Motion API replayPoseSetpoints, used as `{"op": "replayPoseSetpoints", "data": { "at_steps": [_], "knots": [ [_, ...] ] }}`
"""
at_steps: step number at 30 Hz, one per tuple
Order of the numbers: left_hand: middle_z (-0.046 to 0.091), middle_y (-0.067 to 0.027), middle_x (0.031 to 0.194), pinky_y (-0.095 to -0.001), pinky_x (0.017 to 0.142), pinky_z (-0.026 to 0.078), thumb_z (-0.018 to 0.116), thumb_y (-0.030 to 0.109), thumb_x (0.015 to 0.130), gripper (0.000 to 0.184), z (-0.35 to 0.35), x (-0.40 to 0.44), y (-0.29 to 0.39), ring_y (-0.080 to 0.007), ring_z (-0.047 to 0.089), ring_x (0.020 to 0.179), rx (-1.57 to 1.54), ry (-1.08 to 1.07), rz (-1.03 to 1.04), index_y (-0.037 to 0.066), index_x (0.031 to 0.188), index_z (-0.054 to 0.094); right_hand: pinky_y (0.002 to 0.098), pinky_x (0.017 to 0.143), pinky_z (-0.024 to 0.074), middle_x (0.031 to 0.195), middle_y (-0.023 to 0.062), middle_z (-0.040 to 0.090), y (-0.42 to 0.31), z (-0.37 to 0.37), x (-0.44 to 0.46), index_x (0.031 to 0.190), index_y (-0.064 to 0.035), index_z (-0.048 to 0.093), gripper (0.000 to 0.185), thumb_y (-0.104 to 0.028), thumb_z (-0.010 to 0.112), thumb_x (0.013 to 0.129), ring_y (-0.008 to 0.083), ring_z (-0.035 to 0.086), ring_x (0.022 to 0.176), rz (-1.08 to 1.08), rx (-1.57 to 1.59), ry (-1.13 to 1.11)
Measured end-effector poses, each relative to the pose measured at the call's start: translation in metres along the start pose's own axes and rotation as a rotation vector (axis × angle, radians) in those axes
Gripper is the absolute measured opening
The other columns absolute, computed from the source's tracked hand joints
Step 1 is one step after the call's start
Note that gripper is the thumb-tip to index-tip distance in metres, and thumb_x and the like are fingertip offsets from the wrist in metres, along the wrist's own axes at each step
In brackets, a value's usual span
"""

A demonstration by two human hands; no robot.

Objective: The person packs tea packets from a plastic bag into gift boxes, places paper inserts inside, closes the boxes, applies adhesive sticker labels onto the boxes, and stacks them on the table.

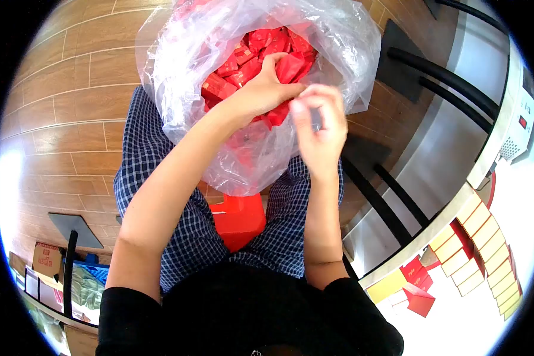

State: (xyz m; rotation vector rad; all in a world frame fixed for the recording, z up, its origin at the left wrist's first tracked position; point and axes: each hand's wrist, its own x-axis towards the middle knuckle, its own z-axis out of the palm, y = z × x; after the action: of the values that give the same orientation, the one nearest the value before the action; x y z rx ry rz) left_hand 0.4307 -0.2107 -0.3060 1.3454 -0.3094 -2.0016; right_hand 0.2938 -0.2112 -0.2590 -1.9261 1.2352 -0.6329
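Observation:
A large clear plastic bag [178, 77] stands between my knees, its mouth spread wide. Inside lies a heap of small red packets [219, 87] with gold print. My left hand [260, 92] reaches over the bag's mouth, its fingers and thumb closed around a red packet [289, 66] at the top of the heap. Just to the right, over the bag's rim, is my right hand [321, 127]. Its fingers are bent and slightly blurred, with a gap between thumb and forefinger and nothing visible in them.
A red plastic stool [238, 222] shows between my legs. On the right, a white table [457, 317] carries rows of yellow-edged boxes [480, 237], red envelopes [418, 291] and a white machine [519, 127]. Black table legs [377, 204] stand beside the bag. Cartons [47, 261] lie at lower left.

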Motion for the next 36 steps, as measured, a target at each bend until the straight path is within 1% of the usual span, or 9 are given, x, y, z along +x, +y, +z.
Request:
{"op": "replayPoseSetpoints", "data": {
  "at_steps": [3, 7, 10, 15, 18, 21, 26, 29, 36],
  "knots": [
    [0.055, -0.0282, 0.12, -0.0388, 0.093, 0.046, 0.075, 0.031, 0.071, 0.092, -0.004, 0.011, -0.016, -0.0343, 0.059, 0.11, 0.338, 0.001, 0.243, 0.005, 0.142, 0.024, 0.0323, 0.088, 0.0469, 0.108, 0.0092, 0.061, -0.004, 0.003, 0.021, 0.111, -0.0013, 0.062, 0.027, -0.01, 0.067, 0.086, 0.0199, 0.058, 0.1, 0.103, -0.049, 0.229],
    [0.058, -0.0275, 0.114, -0.0402, 0.093, 0.046, 0.072, 0.036, 0.069, 0.09, 0.0, 0.01, -0.025, -0.0377, 0.06, 0.105, 0.432, -0.002, 0.316, 0.005, 0.141, 0.027, 0.0306, 0.083, 0.0491, 0.102, 0.0137, 0.064, 0.034, 0.004, 0.023, 0.106, -0.0002, 0.065, 0.026, -0.01, 0.07, 0.082, 0.0214, 0.063, 0.095, 0.041, -0.193, 0.026],
    [0.055, -0.0311, 0.117, -0.0399, 0.094, 0.045, 0.069, 0.029, 0.067, 0.087, -0.005, 0.005, -0.022, -0.0378, 0.057, 0.112, 0.445, -0.101, -0.002, 0.005, 0.14, 0.028, 0.0256, 0.07, 0.0506, 0.079, 0.0062, 0.069, 0.063, 0.016, 0.022, 0.096, 0.0014, 0.069, 0.014, -0.01, 0.066, 0.088, 0.0131, 0.064, 0.073, 0.378, 0.172, 0.083],
    [0.051, -0.0289, 0.125, -0.0386, 0.1, 0.04, 0.069, 0.028, 0.073, 0.085, -0.012, 0.013, -0.029, -0.0369, 0.053, 0.118, 0.592, 0.05, 0.184, 0.002, 0.141, 0.025, 0.0238, 0.065, 0.0454, 0.088, 0.0077, 0.069, 0.172, 0.075, 0.046, 0.112, -0.0007, 0.061, 0.029, -0.024, 0.055, 0.095, 0.0136, 0.062, 0.07, 0.804, 0.651, 0.131],
    [0.047, -0.0287, 0.132, -0.038, 0.104, 0.037, 0.074, 0.037, 0.075, 0.089, -0.02, 0.014, -0.019, -0.0355, 0.049, 0.124, 0.426, 0.207, 0.146, 0.001, 0.141, 0.026, 0.0309, 0.074, 0.0502, 0.099, 0.0121, 0.066, 0.239, 0.124, 0.094, 0.118, -0.0003, 0.057, 0.042, -0.025, 0.069, 0.086, 0.0172, 0.061, 0.079, 1.043, 0.486, 0.108],
    [0.05, -0.0303, 0.128, -0.0396, 0.1, 0.041, 0.073, 0.037, 0.074, 0.093, -0.031, 0.024, -0.021, -0.0385, 0.052, 0.12, 0.299, 0.294, 0.055, -0.002, 0.14, 0.021, 0.0323, 0.089, 0.0474, 0.118, 0.0116, 0.061, 0.234, 0.146, 0.123, 0.129, 0.0021, 0.049, 0.061, -0.021, 0.076, 0.079, 0.0203, 0.057, 0.107, 0.797, 0.367, 0.062],
    [0.051, -0.0191, 0.126, -0.0339, 0.095, 0.045, 0.075, 0.031, 0.075, 0.089, -0.042, 0.026, -0.006, -0.0253, 0.054, 0.114, -0.163, 0.386, -0.071, 0.0, 0.14, 0.022, 0.0321, 0.09, 0.0467, 0.118, 0.0099, 0.062, 0.3, 0.185, 0.13, 0.127, 0.0027, 0.053, 0.059, -0.019, 0.077, 0.078, 0.0196, 0.058, 0.108, 0.732, 0.013, -0.06],
    [0.052, -0.017, 0.123, -0.0341, 0.093, 0.046, 0.074, 0.029, 0.076, 0.085, -0.042, 0.025, 0.0, -0.0228, 0.056, 0.11, -0.279, 0.419, -0.086, 0.001, 0.138, 0.024, 0.0261, 0.049, 0.0435, 0.082, 0.0091, 0.063, 0.236, 0.149, 0.112, 0.106, 0.002, 0.06, 0.035, -0.016, 0.074, 0.081, 0.0152, 0.056, 0.058, 0.918, 0.186, 0.014],
    [0.051, -0.0162, 0.126, -0.0344, 0.101, 0.04, 0.08, 0.03, 0.072, 0.093, -0.037, 0.033, -0.017, -0.0234, 0.051, 0.115, -0.249, 0.425, 0.067, 0.0, 0.139, 0.024, 0.0243, 0.058, 0.0476, 0.082, 0.0083, 0.062, 0.146, 0.075, 0.032, 0.1, -0.0015, 0.057, 0.011, -0.008, 0.06, 0.092, 0.0144, 0.056, 0.066, 1.188, 1.308, 0.365]
  ]
}}
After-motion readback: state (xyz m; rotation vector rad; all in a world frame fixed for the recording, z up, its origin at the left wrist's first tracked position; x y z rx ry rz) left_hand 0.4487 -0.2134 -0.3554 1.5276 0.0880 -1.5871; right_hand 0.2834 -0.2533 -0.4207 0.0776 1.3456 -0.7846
